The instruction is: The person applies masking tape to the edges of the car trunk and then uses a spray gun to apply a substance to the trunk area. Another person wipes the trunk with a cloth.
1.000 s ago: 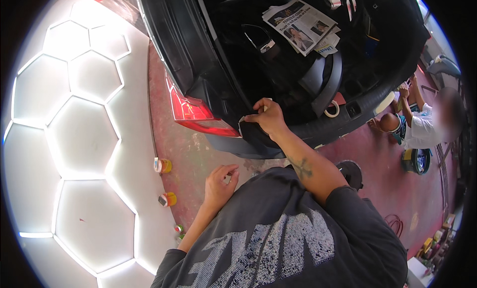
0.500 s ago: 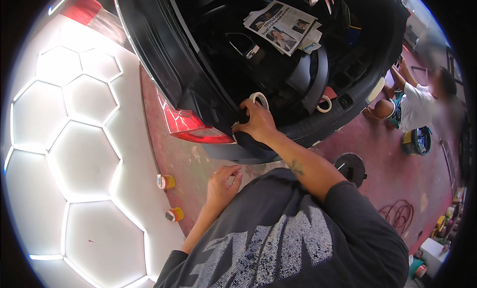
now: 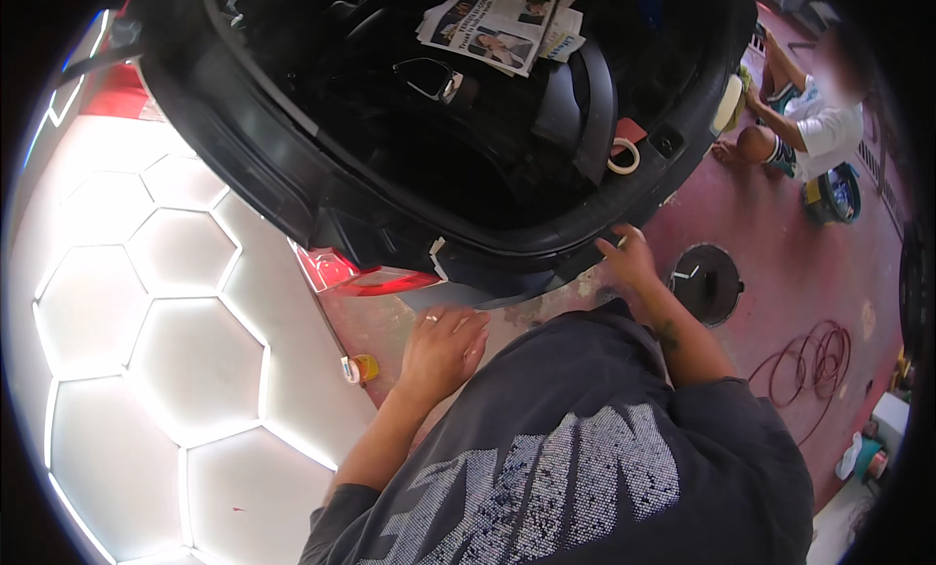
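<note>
My right hand (image 3: 631,260) is by the outer edge of the car's rear bumper (image 3: 575,258). Its fingers are curled around a roll of masking tape, of which only a small pale bit shows. In front of my shirt, my left hand (image 3: 446,348) hovers with loosely bent fingers and nothing visible in it. A short white strip of tape (image 3: 438,260) sticks to the body edge beside the red tail light (image 3: 361,274). Inside the open trunk, another masking tape roll (image 3: 624,156) lies near a red piece (image 3: 629,129) and a curved dark trim panel (image 3: 590,107).
Newspapers (image 3: 492,24) lie deeper in the trunk. At the right, a person (image 3: 819,116) crouches by the bumper near a dark bucket (image 3: 832,194). A round black lid-like object (image 3: 707,284) and a coiled hose (image 3: 809,365) rest on the red floor. A small yellow-orange container (image 3: 366,368) stands left.
My right hand has left the tail-light edge and moved right along the bumper, exposing the white strip there. My left hand has shifted slightly, and the view has turned.
</note>
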`<state>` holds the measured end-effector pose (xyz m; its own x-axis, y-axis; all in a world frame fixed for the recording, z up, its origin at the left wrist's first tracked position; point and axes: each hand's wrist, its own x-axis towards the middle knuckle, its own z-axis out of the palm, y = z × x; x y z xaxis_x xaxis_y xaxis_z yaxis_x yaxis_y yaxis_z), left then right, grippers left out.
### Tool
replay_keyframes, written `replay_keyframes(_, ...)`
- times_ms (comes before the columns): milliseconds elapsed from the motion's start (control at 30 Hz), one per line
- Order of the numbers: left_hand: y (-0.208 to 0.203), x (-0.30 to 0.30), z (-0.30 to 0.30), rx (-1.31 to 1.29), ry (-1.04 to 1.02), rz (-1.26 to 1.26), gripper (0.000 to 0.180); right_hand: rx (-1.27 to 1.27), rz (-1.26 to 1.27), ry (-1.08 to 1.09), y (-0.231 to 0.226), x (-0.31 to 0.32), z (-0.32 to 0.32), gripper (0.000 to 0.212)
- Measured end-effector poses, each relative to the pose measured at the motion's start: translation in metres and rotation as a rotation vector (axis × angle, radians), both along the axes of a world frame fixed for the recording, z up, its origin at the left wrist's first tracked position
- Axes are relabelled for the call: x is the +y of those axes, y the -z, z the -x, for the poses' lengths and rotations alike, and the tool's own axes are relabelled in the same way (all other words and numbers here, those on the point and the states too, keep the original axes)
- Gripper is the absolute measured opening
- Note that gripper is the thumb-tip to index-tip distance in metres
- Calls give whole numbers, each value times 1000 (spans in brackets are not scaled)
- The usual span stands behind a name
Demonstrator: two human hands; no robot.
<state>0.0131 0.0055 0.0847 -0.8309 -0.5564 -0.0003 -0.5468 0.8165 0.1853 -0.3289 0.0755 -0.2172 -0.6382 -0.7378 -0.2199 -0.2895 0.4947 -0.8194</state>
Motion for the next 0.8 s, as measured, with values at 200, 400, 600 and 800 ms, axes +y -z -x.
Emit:
replay_keyframes(200, -24, -40, 54, -557, 133, 334, 56, -73, -558, 152, 133, 224, 49, 58)
replay_keyframes(400, -18, -49, 45, -776, 208, 380, 63, -299, -835, 196, 217, 383, 11, 53)
replay_keyframes(600, -18, -80, 107, -581, 223, 504, 53, -409, -706, 217, 167, 333, 13, 42)
replay_keyframes(800, 7, -124, 132, -809, 549, 558, 40, -378, -294, 321, 125, 255, 49, 42)
